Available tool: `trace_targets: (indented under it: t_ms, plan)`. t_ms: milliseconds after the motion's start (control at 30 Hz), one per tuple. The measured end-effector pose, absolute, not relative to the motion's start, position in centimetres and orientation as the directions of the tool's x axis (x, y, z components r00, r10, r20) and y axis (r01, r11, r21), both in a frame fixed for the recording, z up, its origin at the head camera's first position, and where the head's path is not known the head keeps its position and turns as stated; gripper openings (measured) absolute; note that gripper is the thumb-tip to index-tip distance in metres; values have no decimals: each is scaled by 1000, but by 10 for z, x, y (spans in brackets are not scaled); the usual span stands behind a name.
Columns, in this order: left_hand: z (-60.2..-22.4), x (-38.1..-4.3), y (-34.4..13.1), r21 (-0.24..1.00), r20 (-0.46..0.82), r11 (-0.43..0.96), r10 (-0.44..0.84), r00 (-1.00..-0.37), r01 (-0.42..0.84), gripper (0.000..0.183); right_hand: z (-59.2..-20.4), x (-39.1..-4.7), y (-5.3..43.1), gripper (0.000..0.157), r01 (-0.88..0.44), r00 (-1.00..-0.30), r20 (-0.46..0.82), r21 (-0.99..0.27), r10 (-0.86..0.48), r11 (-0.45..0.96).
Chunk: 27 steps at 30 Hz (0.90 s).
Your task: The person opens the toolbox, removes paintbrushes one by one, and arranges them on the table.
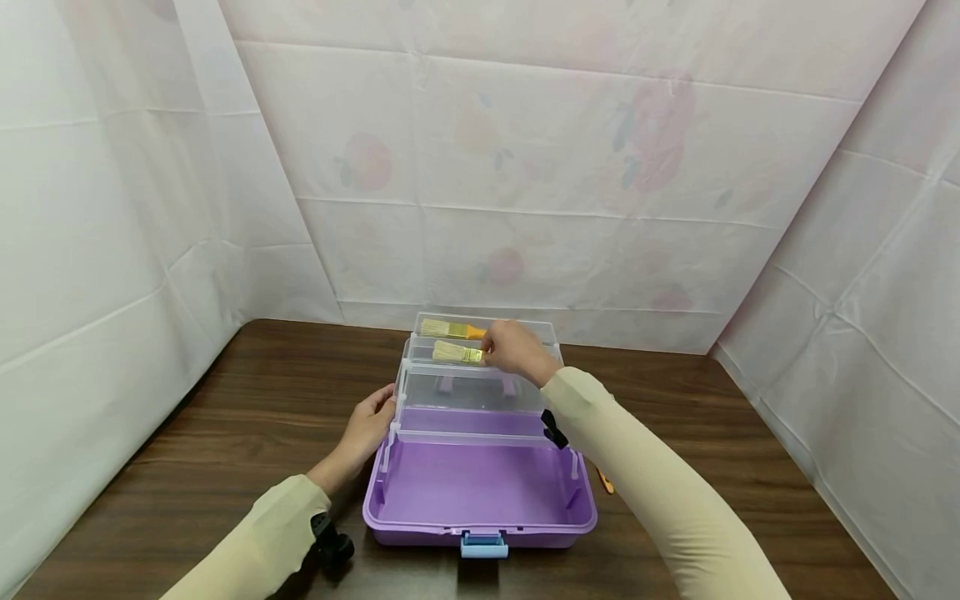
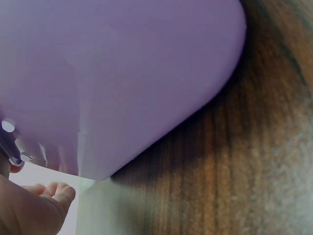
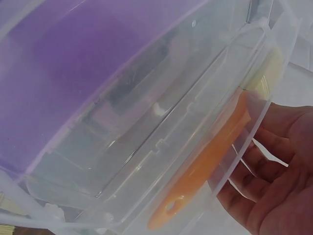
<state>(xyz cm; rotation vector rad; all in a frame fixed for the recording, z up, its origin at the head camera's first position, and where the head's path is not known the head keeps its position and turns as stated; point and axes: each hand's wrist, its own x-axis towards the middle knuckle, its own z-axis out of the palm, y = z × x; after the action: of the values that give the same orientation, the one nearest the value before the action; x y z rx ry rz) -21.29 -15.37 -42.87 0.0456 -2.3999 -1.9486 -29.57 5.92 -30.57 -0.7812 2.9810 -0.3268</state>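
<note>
A purple toolbox (image 1: 480, 483) stands open, with clear tiered trays (image 1: 468, 387) raised at its back. Two paintbrushes with pale bristles and orange handles lie across the upper tiers, the rear brush (image 1: 450, 329) behind the front brush (image 1: 457, 352). My right hand (image 1: 517, 348) pinches the front brush near its metal band; the hand partly hides both handles. In the right wrist view, an orange-handled brush (image 3: 203, 164) shows along the clear tray wall, fingers (image 3: 266, 164) beside it. My left hand (image 1: 367, 427) holds the toolbox's left rear edge; its fingers (image 2: 56, 193) are partly out of frame.
A blue latch (image 1: 483, 546) is on the toolbox's front. An orange handle (image 1: 605, 482) lies on the brown wooden table (image 1: 270, 417) to the right of the box, partly covered by my sleeve. White patterned cloth (image 1: 525, 167) hangs behind and at both sides.
</note>
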Motion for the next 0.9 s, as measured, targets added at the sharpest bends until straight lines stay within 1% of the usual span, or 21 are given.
trace_targets:
  t_ms: [167,400,667,900]
  plan:
    - [-429,-214,-153,980,19,201,-59,-998,6,45,-305,-298,60,14,-482,-871,19,-224,-491,847]
    - [-429,-214,-153,980,28,198,-60,-998,15,45,-304,-299,60,8,-482,-869,7,-231,-495,845]
    - [-430,-215,-152,980,36,197,-65,-997,23,45,-301,-300,62,9,-490,-861,-12,-255,-509,834]
    - [-430,-217,-151,980,26,196,-66,-997,13,46,-292,-301,67,10,-508,-851,26,-302,-525,807]
